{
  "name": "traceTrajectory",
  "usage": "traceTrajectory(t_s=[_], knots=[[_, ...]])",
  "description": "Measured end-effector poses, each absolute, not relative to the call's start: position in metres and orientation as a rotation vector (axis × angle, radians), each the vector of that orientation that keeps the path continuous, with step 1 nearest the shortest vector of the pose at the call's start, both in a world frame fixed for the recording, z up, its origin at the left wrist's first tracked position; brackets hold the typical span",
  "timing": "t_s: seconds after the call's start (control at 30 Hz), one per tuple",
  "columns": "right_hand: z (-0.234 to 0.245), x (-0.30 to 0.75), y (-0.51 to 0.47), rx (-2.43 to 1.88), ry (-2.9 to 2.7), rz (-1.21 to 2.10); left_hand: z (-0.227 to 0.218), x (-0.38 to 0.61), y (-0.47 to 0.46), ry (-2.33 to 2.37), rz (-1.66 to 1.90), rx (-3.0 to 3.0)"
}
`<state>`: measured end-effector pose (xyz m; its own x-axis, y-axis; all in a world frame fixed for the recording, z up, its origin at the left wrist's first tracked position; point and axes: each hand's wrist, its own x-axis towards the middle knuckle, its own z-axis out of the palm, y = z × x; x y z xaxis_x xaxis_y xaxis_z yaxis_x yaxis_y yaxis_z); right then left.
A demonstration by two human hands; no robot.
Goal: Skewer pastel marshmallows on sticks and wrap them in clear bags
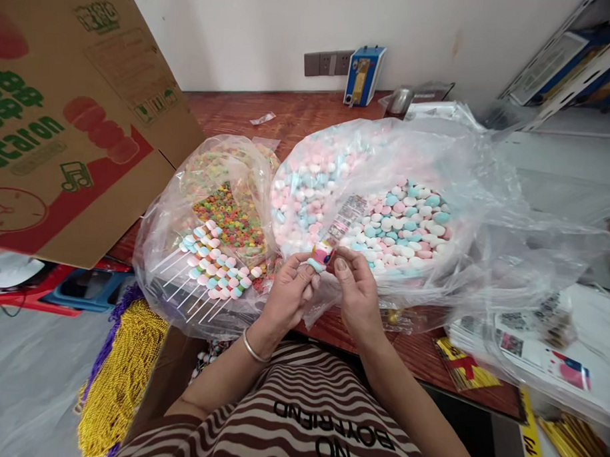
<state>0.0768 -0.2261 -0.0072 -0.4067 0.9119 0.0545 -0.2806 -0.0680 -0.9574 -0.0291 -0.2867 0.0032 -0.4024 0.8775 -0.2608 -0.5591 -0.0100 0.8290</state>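
Observation:
My left hand (293, 288) is closed, its fingertips pinching a pale blue and white candy (314, 264) at the near end of a small printed plastic bag (346, 218). On the other side of that end, my right hand (357, 287) grips the bag's edge between thumb and fingers. The bag slants away over a large clear bag of pink, white and blue candies (408, 225). Left of my hands, several candy skewers (218, 265) with white sticks lie side by side on a clear bag of small multicoloured candies (235, 219). How much of the candy sits inside the printed bag is hidden.
A big cardboard box (89, 114) leans in from the left. Against the back wall stands a blue box (364, 76) beside sockets. Printed bags (555, 357) are piled at the right. Yellow bead strands (124, 375) hang at the lower left.

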Motion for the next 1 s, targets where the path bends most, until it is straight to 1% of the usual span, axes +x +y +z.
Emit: traceTrajectory(t_s=[0.17, 0.23, 0.33, 0.43, 0.57, 0.9, 1.0], knots=[[-0.016, 0.082, -0.233, -0.777, -1.802, 0.84, 0.004, -0.036, -0.287, 0.83, 1.621, 0.207], [-0.017, 0.079, -0.233, -0.738, -1.89, 0.629, 0.002, -0.036, -0.289, 0.752, 1.594, 0.171], [-0.017, 0.075, -0.228, -0.663, -1.917, 0.447, 0.002, -0.036, -0.291, 0.688, 1.564, 0.123], [-0.019, 0.073, -0.223, -0.673, -1.966, 0.358, 0.005, -0.036, -0.293, 0.671, 1.546, 0.081], [-0.019, 0.075, -0.218, -0.719, -2.078, 0.336, 0.008, -0.035, -0.294, 0.667, 1.533, 0.054], [-0.003, 0.071, -0.211, -0.384, -2.152, 0.176, -0.002, -0.034, -0.293, 0.667, 1.647, 0.006], [-0.002, 0.07, -0.212, -0.321, -2.108, 0.271, -0.003, -0.035, -0.295, 0.681, 1.688, 0.055]])
